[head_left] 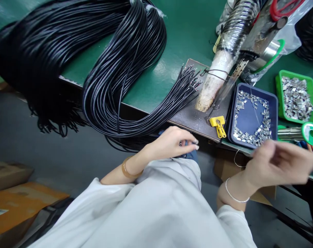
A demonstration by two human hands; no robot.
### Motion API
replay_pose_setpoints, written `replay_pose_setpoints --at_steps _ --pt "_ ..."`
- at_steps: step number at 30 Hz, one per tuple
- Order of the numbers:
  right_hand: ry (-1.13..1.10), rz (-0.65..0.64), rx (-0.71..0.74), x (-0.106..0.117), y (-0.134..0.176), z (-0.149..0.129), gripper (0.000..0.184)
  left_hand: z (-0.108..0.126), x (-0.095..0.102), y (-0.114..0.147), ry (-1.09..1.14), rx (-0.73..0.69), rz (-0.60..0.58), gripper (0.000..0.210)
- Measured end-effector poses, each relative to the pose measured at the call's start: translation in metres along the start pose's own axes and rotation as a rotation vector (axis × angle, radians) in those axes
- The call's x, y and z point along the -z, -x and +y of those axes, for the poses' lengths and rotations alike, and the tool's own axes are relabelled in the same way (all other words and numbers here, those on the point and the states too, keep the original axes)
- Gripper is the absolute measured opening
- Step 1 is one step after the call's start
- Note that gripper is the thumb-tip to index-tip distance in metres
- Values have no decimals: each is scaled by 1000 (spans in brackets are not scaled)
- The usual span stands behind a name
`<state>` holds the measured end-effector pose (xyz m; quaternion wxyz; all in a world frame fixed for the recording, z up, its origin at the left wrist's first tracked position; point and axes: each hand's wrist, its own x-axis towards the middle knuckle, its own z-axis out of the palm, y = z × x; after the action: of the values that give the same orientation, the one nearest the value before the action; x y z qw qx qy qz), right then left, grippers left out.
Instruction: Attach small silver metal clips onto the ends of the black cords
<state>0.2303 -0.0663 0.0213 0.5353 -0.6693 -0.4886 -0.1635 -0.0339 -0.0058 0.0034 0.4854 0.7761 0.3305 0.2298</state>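
My left hand (175, 142) hovers in front of the table edge, just below a bundle of black cables (146, 119). Its fingers are loosely curled, with a small gap between thumb and fingertips and nothing visible held there. The stripped cable ends (190, 81) lie on a brown board (191, 119). My right hand (280, 163) is smeared by motion near the front corner of a dark blue tray (249, 115), so its grip is unclear. Small metal pieces (266, 120) lie around the inside of that tray. A yellow clip (218, 125) sits at the board's front edge.
A plastic-wrapped duct (218, 69) angles down over the board. At right are a green tray (280, 98) of metal pieces and a solder wire spool (311, 134). More black cables (42, 51) hang off the table at left. Cardboard boxes (24, 203) stand lower left.
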Motion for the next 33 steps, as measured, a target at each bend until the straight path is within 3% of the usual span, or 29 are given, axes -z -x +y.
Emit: replay_pose_setpoints --at_steps 2,4,6,9,12,16,20,23,26,30,33 --pt "119 -240 145 -9 -14 10 20 -4 5 -2 -183 -5 312 23" --pt "181 -524 185 -18 -27 24 17 -9 11 -8 -429 30 549 25" --pt "210 -633 141 -27 -38 38 18 -15 18 -17 -621 91 619 30" --pt "222 -782 24 -40 -48 50 20 -24 25 -31 -679 126 673 31" --pt "258 -908 -28 -47 -52 47 11 -28 28 -38 -631 118 799 30" --pt "304 -950 23 -44 -55 35 6 -32 31 -35 -469 70 981 28" --pt "371 -930 76 -41 -54 33 6 -37 38 -26 91 50 1094 37" --pt "390 -889 108 -41 -49 34 8 -35 44 -22 584 13 1041 31" --pt "330 -725 146 -40 -44 31 9 -23 46 -17 915 -44 813 20" --pt "188 -441 165 -31 -37 16 8 -3 36 -14 1043 -100 304 23" --pt "60 -370 77 -22 -30 -6 11 5 18 -20 1053 -40 115 26"
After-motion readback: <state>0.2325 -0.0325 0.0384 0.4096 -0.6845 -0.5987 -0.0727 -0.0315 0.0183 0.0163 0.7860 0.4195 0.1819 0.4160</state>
